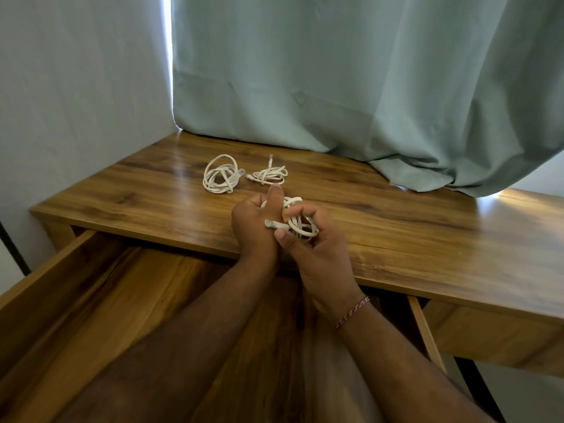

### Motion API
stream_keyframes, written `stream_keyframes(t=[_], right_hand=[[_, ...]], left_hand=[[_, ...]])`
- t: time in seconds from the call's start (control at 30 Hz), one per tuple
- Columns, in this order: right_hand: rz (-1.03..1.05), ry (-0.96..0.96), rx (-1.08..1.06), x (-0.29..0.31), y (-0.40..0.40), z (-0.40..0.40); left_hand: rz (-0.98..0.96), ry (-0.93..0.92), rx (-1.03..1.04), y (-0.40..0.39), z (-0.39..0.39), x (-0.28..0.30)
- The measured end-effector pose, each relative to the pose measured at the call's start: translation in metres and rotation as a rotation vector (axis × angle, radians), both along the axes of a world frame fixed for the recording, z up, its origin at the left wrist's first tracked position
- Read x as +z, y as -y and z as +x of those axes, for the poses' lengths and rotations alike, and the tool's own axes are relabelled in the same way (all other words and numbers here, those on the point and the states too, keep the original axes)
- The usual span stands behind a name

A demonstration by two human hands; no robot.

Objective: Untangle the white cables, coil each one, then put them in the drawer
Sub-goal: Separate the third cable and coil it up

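While both hands work the same bundle, each grip is closed on it: left hand (pixel 254 222) wraps the coil from the left with the thumb sticking straight up, right hand (pixel 311 239) curls fingers round the loops from the right. Third white cable (pixel 300 227) sits between them, mostly looped; its clear plug end (pixel 272 224) pokes out left, across the left hand. Looks like the tail is being tucked or wrapped to lock the coil, so my read is this one is nearly finished.

Hands hover over the near edge of the bench (pixel 396 239), just above the open drawer (pixel 91 300), a short drop once the coil holds.

Farther out on the bench: larger coiled cable (pixel 220 175) at far left, smaller coiled cable (pixel 270 175) just right of it, close together; can't tell whether they touch. Both look parked there coiled, waiting for the drawer. No cable visible in the part of the drawer that shows.

Curtain (pixel 366 87) hangs over the far right of the bench.
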State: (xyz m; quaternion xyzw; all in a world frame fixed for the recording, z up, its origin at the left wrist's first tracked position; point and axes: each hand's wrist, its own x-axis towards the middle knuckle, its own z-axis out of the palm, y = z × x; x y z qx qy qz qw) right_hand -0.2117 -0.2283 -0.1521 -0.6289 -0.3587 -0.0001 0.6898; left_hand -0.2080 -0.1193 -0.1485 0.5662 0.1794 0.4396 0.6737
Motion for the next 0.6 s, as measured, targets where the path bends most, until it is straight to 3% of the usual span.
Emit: stream_keyframes(t=[0.1,0.23,0.37,0.43,0.5,0.6], right_hand=[[-0.153,0.18,-0.128,-0.001,0.001,0.005],[-0.142,0.238,-0.342,-0.005,-0.002,-0.005],[-0.127,0.291,-0.577,-0.001,0.005,-0.006],[-0.003,0.083,-0.556,0.009,0.011,-0.002],[0.229,-0.218,-0.466,0.023,0.02,0.005],[0.433,-0.523,-0.421,0.04,0.039,0.02]], left_hand=[[0.012,-0.021,0.019,-0.003,0.003,-0.001],[0.036,-0.023,0.048,-0.001,0.003,-0.002],[0.309,-0.041,0.071,0.01,0.0,-0.01],[0.424,-0.067,0.077,0.014,-0.001,-0.012],[0.456,-0.1,0.063,0.006,0.001,-0.013],[0.487,-0.124,0.026,-0.006,0.002,-0.012]])
